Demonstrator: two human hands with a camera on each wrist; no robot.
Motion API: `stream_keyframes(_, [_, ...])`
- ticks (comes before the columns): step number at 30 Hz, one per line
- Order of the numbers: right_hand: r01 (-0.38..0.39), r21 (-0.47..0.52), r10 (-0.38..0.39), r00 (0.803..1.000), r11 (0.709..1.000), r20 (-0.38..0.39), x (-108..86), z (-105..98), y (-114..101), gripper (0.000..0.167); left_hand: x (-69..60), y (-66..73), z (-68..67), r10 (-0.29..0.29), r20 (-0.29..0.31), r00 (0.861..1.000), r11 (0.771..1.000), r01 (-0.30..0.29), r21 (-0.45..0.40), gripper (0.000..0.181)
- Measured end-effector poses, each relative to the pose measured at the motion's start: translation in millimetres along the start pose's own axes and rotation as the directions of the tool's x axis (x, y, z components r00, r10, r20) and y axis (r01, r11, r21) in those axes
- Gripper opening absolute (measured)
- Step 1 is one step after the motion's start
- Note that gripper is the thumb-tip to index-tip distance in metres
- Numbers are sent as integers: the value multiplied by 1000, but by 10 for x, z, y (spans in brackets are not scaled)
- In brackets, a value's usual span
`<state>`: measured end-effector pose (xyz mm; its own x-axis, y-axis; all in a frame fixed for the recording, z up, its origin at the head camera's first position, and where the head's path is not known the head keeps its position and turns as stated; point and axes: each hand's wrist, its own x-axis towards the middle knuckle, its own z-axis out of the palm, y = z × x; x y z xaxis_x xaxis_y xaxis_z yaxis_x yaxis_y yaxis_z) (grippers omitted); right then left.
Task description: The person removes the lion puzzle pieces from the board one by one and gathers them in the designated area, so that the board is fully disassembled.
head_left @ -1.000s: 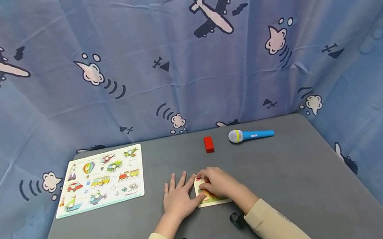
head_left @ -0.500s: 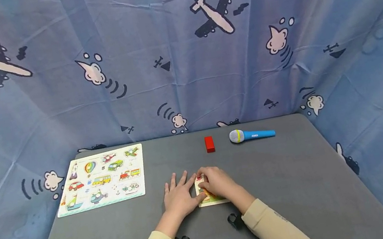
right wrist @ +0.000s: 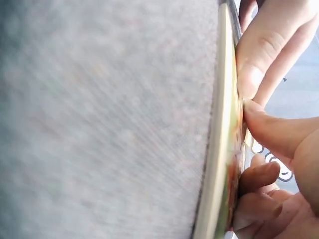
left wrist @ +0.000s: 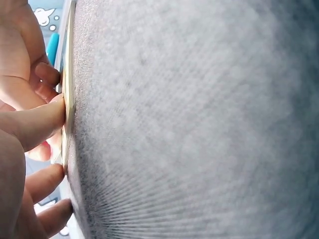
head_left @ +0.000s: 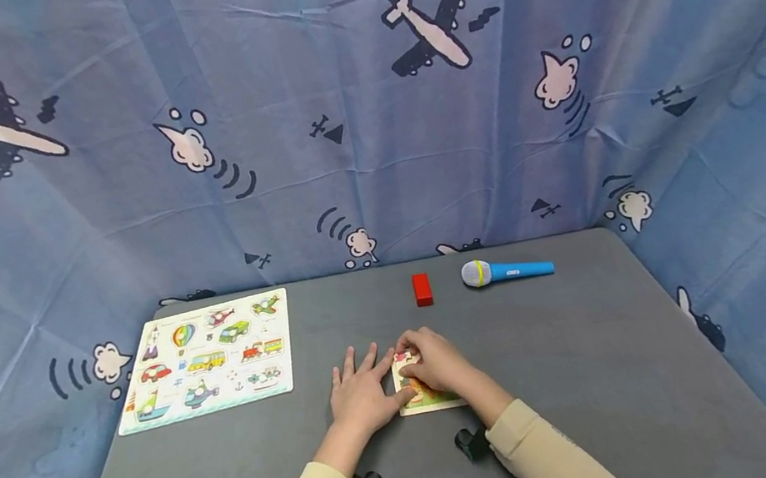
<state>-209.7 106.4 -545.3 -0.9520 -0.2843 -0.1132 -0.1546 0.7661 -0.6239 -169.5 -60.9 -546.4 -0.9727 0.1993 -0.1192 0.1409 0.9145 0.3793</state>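
Observation:
A small picture board (head_left: 431,402) with a pale rim lies flat on the grey table, partly covered by my right hand (head_left: 436,361). That hand's fingers bend down onto the board's face; whether they pinch a piece there is hidden. My left hand (head_left: 360,402) is spread at the board's left side, its thumb resting on the board. In the left wrist view, the left thumb (left wrist: 42,122) presses on the thin board edge (left wrist: 70,89). The right wrist view has both thumbs close together over the board (right wrist: 214,184), with the right fingers curled against its surface.
A large vehicle picture board (head_left: 210,369) lies at the table's left. Toward the back edge are a red block (head_left: 422,290) and, to its right, a blue toy microphone (head_left: 510,270). A patterned blue curtain (head_left: 272,122) hangs behind and beside the table.
Both hands keep nearly the same pose on the small board. The whole head view has shifted slightly to the right.

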Motion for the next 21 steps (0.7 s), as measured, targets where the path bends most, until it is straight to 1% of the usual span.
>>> stream_keyframes(4, [21,0,-21,999,1000,-29,-23,7,9,23,-7,-5,-5,-4,7,1000,1000,4,1,78])
stream_keyframes(7, [36,31,-35,998,999,-48,-37,-1,7,21,-6,-6,-12,-1,8,1000,1000,1,2,78])
stream_keyframes(9, [35,73,-31,998,997,-54,-46,-17,-3,19,-6,-9,-13,-1,7,1000,1000,1,4,78])
stream_keyframes(12, [13,157,-3,998,988,-64,-72,-61,-21,17,-5,-15,-2,-11,12,1000,1000,11,8,77])
stream_keyframes(14, [2,212,18,996,977,-92,-88,-119,-28,14,-9,-16,4,-16,10,1000,1000,16,13,77])
stream_keyframes(17, [-2,282,49,986,959,-160,-115,-244,-1,11,-11,-13,8,-15,6,1000,1000,15,14,77])
stream_keyframes(19, [2,311,64,977,951,-204,-132,-349,39,10,-7,-7,7,-18,9,1000,1000,18,17,77])
stream_keyframes(21, [6,326,74,970,945,-232,-151,-450,96,10,-3,-3,6,-18,7,1000,1000,18,14,77])
